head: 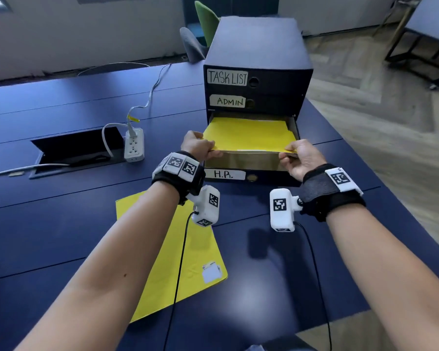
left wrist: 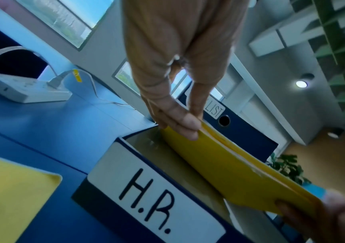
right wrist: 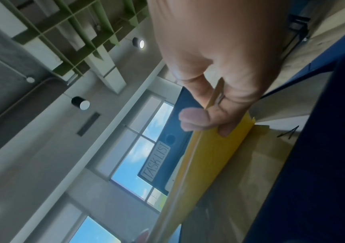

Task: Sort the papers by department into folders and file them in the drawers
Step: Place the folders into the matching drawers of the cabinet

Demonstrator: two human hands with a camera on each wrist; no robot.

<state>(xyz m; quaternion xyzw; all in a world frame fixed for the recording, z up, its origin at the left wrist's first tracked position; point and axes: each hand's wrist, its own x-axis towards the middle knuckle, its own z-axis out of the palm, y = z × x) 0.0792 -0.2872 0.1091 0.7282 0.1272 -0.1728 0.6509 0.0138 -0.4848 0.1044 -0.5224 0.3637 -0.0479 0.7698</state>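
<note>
A yellow folder (head: 249,135) with papers inside hangs half inside the pulled-out bottom drawer (head: 241,165) of a dark blue cabinet (head: 256,46). That drawer's front carries the label H.R. (head: 224,174). My left hand (head: 200,148) pinches the folder's near left corner, and my right hand (head: 298,158) pinches its near right corner. The left wrist view shows the folder (left wrist: 225,166) tilted over the H.R. drawer (left wrist: 146,197), thumb on top. In the right wrist view fingers clasp the folder's edge (right wrist: 215,148). A second yellow folder (head: 178,257) lies flat on the table under my left forearm.
The upper drawers, labelled TASK LIST (head: 227,77) and ADMIN (head: 230,101), are closed. A white power strip (head: 134,145) with its cable sits left of the cabinet beside an open cable hatch (head: 76,150). The blue table (head: 48,224) ends at the right over wooden floor.
</note>
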